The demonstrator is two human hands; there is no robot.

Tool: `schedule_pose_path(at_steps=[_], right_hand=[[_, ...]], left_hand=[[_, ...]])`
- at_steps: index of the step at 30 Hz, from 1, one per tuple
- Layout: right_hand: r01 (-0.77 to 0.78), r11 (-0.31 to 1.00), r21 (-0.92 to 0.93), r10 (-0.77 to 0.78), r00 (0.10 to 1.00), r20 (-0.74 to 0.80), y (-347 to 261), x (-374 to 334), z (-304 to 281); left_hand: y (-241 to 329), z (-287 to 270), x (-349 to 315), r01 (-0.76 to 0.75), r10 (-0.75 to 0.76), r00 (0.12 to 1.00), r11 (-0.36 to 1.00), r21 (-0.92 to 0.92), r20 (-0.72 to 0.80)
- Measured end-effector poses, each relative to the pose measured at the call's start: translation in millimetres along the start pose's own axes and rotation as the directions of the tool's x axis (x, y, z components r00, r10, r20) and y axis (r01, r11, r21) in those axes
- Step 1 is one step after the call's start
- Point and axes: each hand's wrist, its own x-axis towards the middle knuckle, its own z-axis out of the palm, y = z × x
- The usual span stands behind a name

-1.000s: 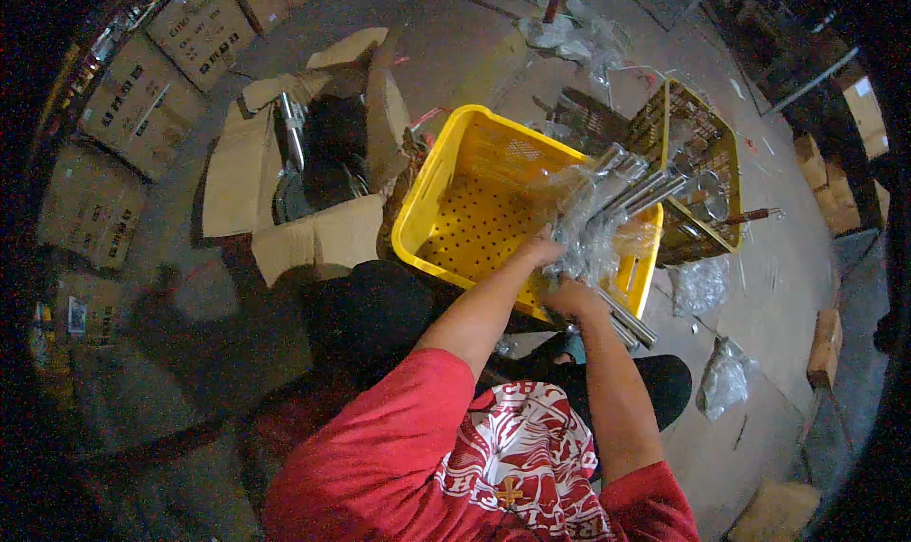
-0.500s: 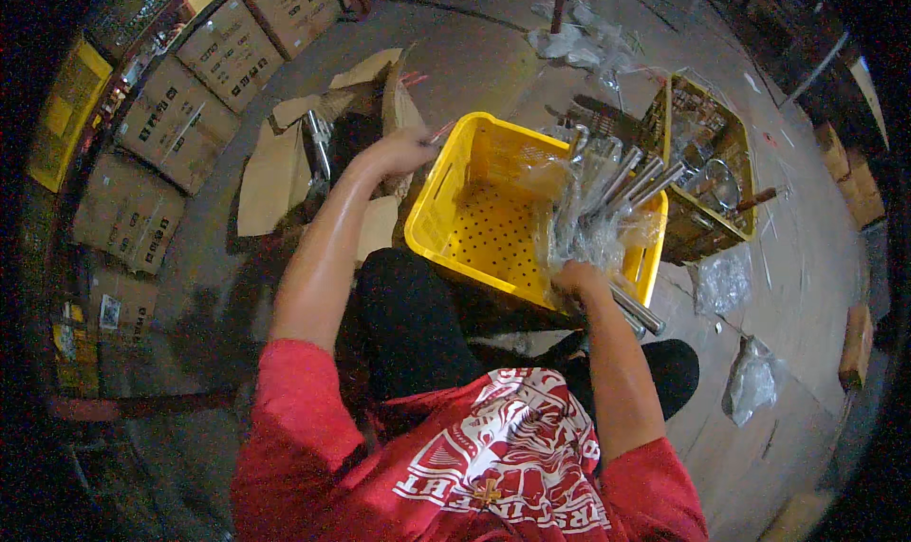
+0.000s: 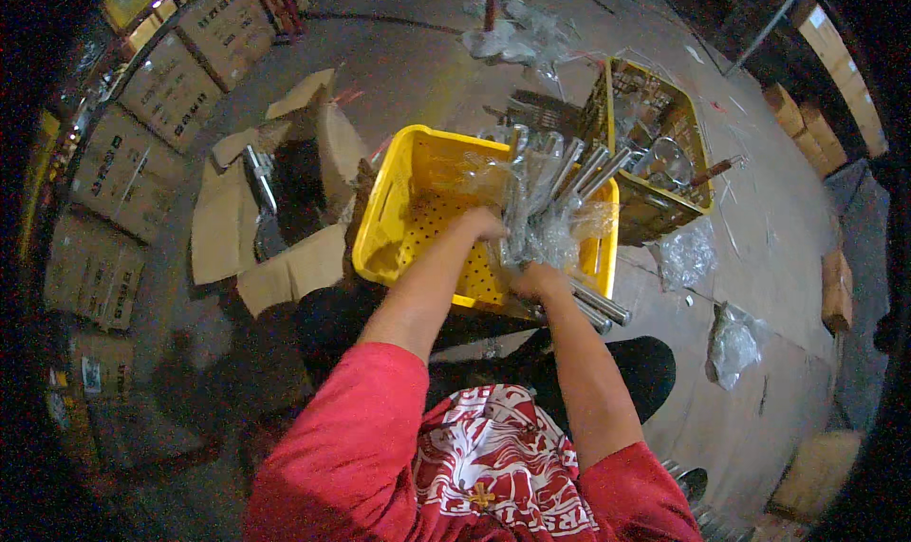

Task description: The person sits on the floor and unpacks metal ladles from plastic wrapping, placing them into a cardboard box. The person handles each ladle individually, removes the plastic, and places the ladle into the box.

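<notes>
A yellow plastic crate [image 3: 387,210] with a perforated bottom stands in front of my legs. Shiny metal tubes [image 3: 596,167] in clear plastic wrapping [image 3: 536,210] lean in its right half, their upper ends above the rim. My right hand [image 3: 541,281] is closed on the lower part of the wrapped bundle at the near rim; its fingertips are partly hidden. More metal tubes [image 3: 600,305] jut out past the near rim beside that hand. My left hand [image 3: 482,224] is over the crate at the bundle's left side, its fingers blurred and partly hidden.
An opened cardboard box [image 3: 223,214] with metal tubes sits left of the crate. Behind on the right is a darker yellow crate [image 3: 655,205] holding metal parts. Plastic film [image 3: 688,255] lies on the floor. Stacked cartons [image 3: 104,267] line the left side.
My left hand has left the crate's far left area and come right, over the crate to the wrapped tubes. My right hand stays at the bundle. The whole view has shifted.
</notes>
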Motion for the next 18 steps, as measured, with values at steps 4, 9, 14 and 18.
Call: schedule_pose_path(at_steps=[4, 9, 14, 18], right_hand=[[0.032, 0.999, -0.009, -0.032, 0.999, 0.016, 5, 3, -2], [-0.086, 0.965, 0.246, 0.125, 0.982, -0.145, 29, 31, -9], [-0.156, 0.873, 0.461, 0.267, 0.946, -0.186, 40, 84, -9], [0.024, 0.695, 0.719, 0.072, 0.992, -0.103, 50, 112, -18]], left_hand=[[-18, 97, 52, 0.022, 0.001, 0.999, 0.858, -0.514, 0.045], [-29, 138, 89, -0.017, -0.04, 0.998, 0.619, -0.785, -0.053], [-28, 151, 86, -0.093, -0.081, 0.987, 0.421, -0.902, -0.139], [-6, 162, 76, -0.075, -0.14, 0.963, 0.683, -0.726, -0.231]])
